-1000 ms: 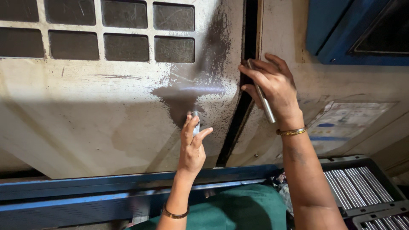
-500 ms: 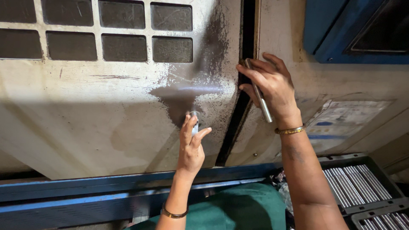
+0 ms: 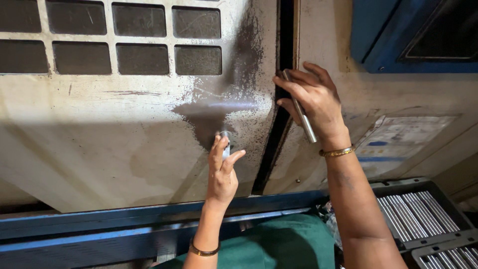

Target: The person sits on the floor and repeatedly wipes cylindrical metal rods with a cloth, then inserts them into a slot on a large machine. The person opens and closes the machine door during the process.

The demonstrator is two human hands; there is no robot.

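My left hand (image 3: pixel 222 172) reaches up to a small silver knob (image 3: pixel 225 141) on a dirty beige metal machine door (image 3: pixel 124 129) and pinches it between thumb and fingers. My right hand (image 3: pixel 311 102) is higher and to the right, at the dark vertical gap (image 3: pixel 279 99) between the door and the neighbouring panel. It grips a slim silver metal rod (image 3: pixel 301 109) that runs slantwise under the palm. Both wrists wear a gold bangle.
Dark grated window openings (image 3: pixel 142 40) fill the door's top. A blue frame (image 3: pixel 393 40) is at the upper right, a worn label sheet (image 3: pixel 398 139) below it. Trays of several silver rods (image 3: pixel 418 211) sit at the lower right. A blue rail (image 3: pixel 99 229) runs along the bottom.
Both hands stay almost where they were. The right hand has shifted very slightly along the gap with the rod. The left hand keeps hold of the knob.
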